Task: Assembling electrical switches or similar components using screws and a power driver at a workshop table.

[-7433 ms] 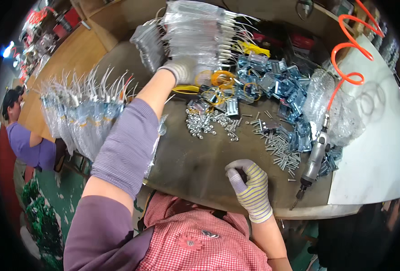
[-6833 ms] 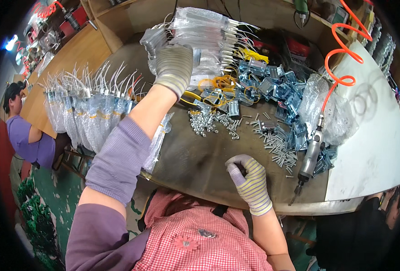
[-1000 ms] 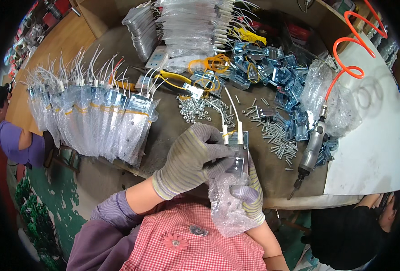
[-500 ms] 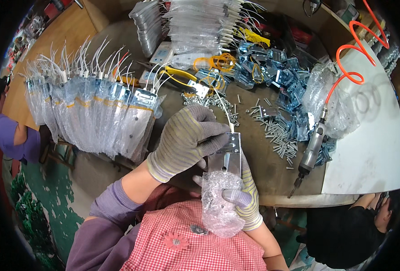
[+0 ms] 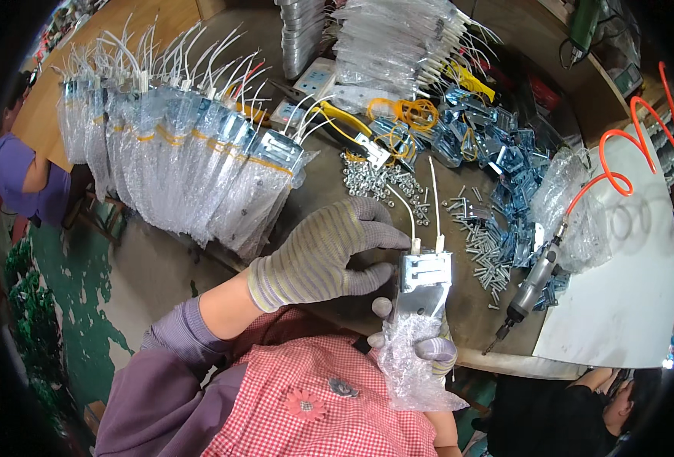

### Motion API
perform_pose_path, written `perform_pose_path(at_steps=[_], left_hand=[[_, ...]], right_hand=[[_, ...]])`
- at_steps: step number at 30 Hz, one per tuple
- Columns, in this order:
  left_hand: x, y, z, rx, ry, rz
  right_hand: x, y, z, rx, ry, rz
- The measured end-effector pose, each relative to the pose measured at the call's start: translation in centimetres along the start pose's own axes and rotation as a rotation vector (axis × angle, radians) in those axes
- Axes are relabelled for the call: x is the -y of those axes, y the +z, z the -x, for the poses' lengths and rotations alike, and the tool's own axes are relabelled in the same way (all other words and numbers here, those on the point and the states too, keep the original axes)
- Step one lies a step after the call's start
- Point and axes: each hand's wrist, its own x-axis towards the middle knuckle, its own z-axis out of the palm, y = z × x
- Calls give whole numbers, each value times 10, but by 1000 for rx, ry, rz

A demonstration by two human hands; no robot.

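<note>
My right hand (image 5: 434, 352), in a striped glove and partly hidden, grips a flat grey part in bubble wrap (image 5: 417, 358) from behind, with the thumb across its front. At its upper end sits a shiny metal bracket (image 5: 426, 270), from which two white wires (image 5: 434, 202) with pale sleeves rise. Just left of the bracket is my gloved left hand (image 5: 322, 251), its index finger and thumb apart with no object between them. The index fingertip is close to the left wire's base; I cannot tell whether it touches.
Bubble-wrapped parts with white wires (image 5: 177, 167) stand in a row at left. Pliers (image 5: 348, 126), nuts (image 5: 383, 183), screws (image 5: 489, 255) and metal brackets (image 5: 516, 183) lie beyond my hands. An air screwdriver (image 5: 531, 286) on an orange coiled hose rests at right. Other people sit nearby.
My left fingers, closed at the bracket's top before, are now spread beside it. Two wires show now instead of one, and the bracket's slotted face is turned toward me. The whole view has shifted.
</note>
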Motion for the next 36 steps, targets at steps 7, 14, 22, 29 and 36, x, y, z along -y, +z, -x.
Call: perform_pose_path(at_steps=[7,14,22,29,36], left_hand=[[-13,2,6,81,-150,139],[-6,7,-1,92,-120,-41],[38,-3,-43,-287,-162,-307],[-18,5,-25,-162,-84,-278],[-7,14,-18,-32,80,-268]], right_hand=[[-1,-21,13,-98,145,-206],[-3,-12,3,120,32,-21],[-8,-16,3,101,-52,22],[-5,1,-7,-46,-95,312],[-7,2,-7,17,-68,294]])
